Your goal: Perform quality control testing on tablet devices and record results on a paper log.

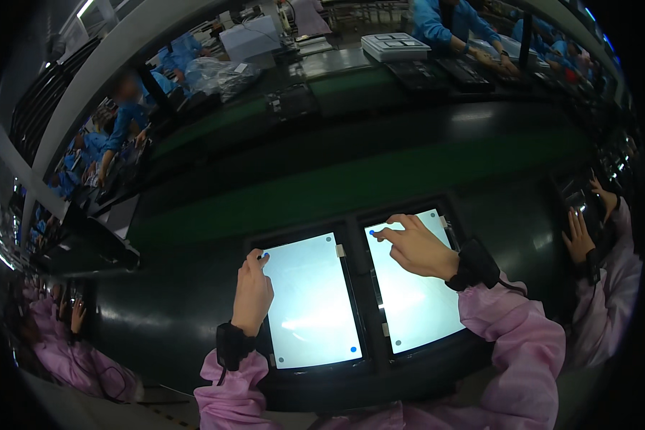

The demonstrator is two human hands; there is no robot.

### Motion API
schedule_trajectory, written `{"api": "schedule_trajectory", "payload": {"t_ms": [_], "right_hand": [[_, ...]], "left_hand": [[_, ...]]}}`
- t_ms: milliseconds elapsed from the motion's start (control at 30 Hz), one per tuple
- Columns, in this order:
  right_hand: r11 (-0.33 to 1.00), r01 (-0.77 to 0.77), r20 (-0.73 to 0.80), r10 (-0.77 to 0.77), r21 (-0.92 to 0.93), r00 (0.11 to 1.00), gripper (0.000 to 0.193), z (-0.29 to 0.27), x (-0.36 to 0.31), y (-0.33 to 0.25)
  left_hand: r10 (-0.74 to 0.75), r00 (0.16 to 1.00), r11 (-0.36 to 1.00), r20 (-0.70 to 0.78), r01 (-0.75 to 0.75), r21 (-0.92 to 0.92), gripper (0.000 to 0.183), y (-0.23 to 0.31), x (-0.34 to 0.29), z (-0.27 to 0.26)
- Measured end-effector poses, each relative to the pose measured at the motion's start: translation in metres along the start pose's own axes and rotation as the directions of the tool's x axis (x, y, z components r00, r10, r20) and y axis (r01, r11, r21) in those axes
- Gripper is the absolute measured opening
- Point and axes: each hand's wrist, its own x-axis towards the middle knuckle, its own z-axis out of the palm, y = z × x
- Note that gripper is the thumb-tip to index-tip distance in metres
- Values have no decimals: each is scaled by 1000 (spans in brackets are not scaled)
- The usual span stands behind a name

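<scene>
Two tablet-like panels with lit white screens lie side by side in front of me: the left panel (312,301) and the right panel (416,308). Each screen carries small round dots near its corners, some blue and some grey. At the upper left corner of the left screen, my left hand (253,292) has its fingertips by a blue dot, fingers partly bent and holding nothing. My right hand (424,249) reaches over the top of the right screen. Its fingers are spread, one tip at the blue dot in the upper left corner. Black bands circle both my wrists.
Beyond the panels runs a dark bench with a green strip (322,175). Black trays (416,77) and a white stacked box (394,47) sit on the far side. Workers in pink sleeves flank me, one close on the right (609,287). People in blue work across the bench.
</scene>
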Motion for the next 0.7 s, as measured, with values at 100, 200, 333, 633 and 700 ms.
{"api": "schedule_trajectory", "payload": {"t_ms": [100,200,333,633,700], "right_hand": [[1000,-14,42,14,-15,999,29,-7,-15,-2],[1000,-25,69,26,-11,997,31,-15,-38,-8],[998,-67,45,67,1,997,34,-18,-70,-14],[996,-85,135,89,-37,987,38,-47,-131,-38],[991,-128,150,130,-25,980,40,-50,-143,-43]], "left_hand": [[72,997,997,25,-73,32,47,7,-11,3],[126,991,991,53,-128,34,46,22,-27,2],[161,982,987,102,-163,5,43,51,-58,1],[327,916,943,232,-332,-18,50,103,-118,4],[346,920,937,182,-347,-25,51,108,-126,7]]}}
